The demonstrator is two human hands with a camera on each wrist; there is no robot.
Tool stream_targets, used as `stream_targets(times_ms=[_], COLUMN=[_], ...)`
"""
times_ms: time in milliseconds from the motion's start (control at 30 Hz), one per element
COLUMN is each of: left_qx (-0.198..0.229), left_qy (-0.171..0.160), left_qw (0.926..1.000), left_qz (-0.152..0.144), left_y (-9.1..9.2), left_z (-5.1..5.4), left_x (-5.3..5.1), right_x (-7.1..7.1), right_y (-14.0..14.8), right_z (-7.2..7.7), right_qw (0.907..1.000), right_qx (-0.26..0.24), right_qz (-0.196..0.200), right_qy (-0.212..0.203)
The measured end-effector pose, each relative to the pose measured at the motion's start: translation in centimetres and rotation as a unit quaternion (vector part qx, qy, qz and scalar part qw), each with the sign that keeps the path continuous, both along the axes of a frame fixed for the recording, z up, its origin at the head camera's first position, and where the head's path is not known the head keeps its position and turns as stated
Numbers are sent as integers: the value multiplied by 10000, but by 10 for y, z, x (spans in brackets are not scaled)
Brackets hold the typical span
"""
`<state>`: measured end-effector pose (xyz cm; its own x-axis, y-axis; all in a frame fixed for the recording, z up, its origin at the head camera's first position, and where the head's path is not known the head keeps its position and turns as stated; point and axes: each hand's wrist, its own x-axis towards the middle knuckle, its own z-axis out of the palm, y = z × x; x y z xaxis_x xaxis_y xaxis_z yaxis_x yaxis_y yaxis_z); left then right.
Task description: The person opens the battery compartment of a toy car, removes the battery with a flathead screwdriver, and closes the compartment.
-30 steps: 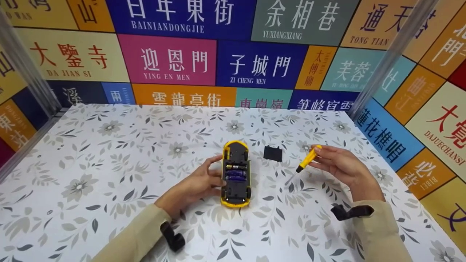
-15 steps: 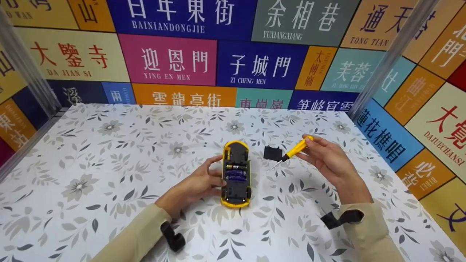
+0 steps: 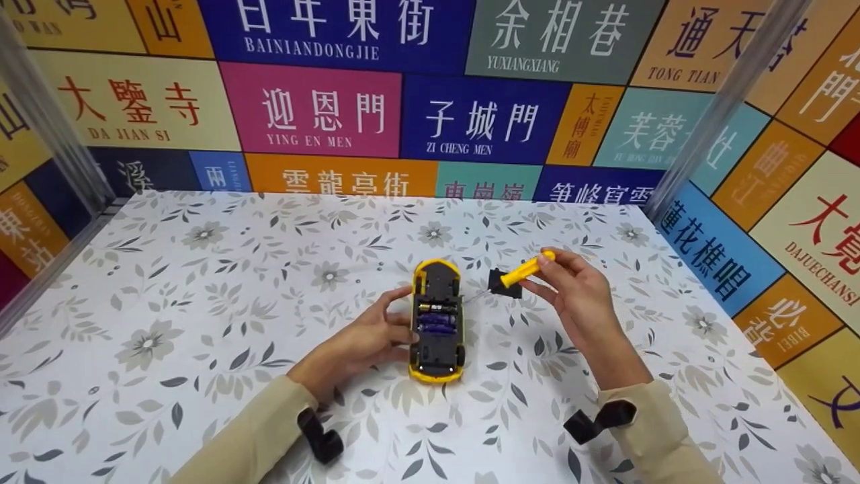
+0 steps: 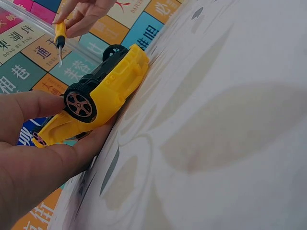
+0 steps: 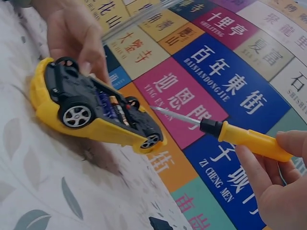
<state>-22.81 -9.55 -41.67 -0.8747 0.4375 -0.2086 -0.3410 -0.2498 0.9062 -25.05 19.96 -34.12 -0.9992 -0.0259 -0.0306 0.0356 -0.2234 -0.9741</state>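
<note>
A yellow toy car (image 3: 437, 353) lies upside down on the table, its black underside facing up. Its battery bay is uncovered and shows batteries (image 3: 435, 323), some purple and one black and gold. My left hand (image 3: 366, 339) grips the car by its left side, with the thumb near a wheel (image 4: 79, 104) in the left wrist view. A yellow-handled screwdriver (image 3: 527, 269) is pinched in my right hand (image 3: 581, 296). Its thin metal shaft (image 5: 177, 115) points toward the car's battery bay; whether the tip touches the car I cannot tell.
A black battery cover (image 3: 505, 285) lies on the table right of the car, partly behind the screwdriver. The table (image 3: 201, 289) has a white floral covering. Behind it stands a wall (image 3: 309, 107) of coloured signs. Black straps (image 3: 321, 437) hang at both wrists.
My right hand has moved left with the screwdriver, bringing its tip from the bare table to beside the car. The left hand and the car have stayed in place.
</note>
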Motion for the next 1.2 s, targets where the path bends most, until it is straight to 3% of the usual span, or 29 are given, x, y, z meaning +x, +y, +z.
stream_targets(times_ms=[500,667,867,1200], left_qx=[-19,-44,-88,-106], left_qy=[14,19,3,-29], left_qw=[10000,10000,10000,9999], left_qz=[-35,-18,-24,-4], left_y=[1,1,0,1], left_z=[1,1,1,2], left_x=[0,0,0,0], right_x=[5,9,20,25], right_y=[-19,-25,-37,-49], right_z=[-10,-10,-7,-11], right_qw=[9971,9945,9848,9619], right_qx=[609,672,1027,2005], right_qz=[-369,-529,-677,-644], right_qy=[257,600,1226,1744])
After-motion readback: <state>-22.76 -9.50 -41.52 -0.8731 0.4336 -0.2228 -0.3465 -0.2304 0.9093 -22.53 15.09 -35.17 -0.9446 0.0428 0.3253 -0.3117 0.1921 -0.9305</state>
